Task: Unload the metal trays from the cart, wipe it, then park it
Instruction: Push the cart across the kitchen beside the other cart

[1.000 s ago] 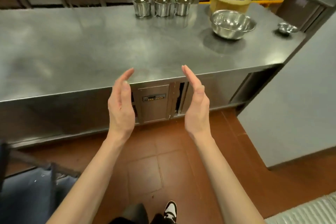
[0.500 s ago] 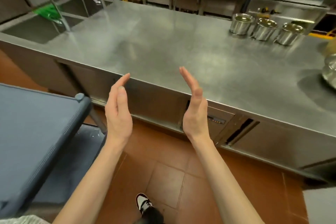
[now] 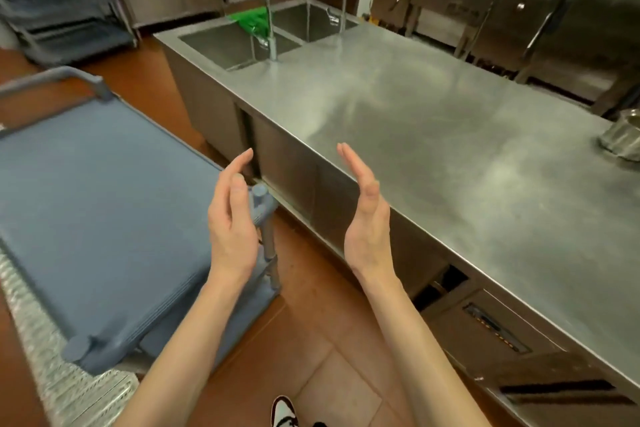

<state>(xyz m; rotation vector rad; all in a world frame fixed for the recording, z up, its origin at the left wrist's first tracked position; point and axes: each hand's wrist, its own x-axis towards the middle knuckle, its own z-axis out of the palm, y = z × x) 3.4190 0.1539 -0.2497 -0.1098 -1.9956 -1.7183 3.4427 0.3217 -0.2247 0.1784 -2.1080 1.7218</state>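
Now that the view has swung left from the worktop (image 3: 433,121), the blue cart (image 3: 97,211) fills the lower left, its top shelf bare of trays; wiping is likely next. The left hand (image 3: 232,218) and right hand (image 3: 367,215) hover empty, palms facing, fingers straight and close together.

A grey-blue cart (image 3: 97,204) stands on red-brown floor tiles (image 3: 311,350) beside a silver steel counter (image 3: 433,135) with something green (image 3: 252,19) at its sink.
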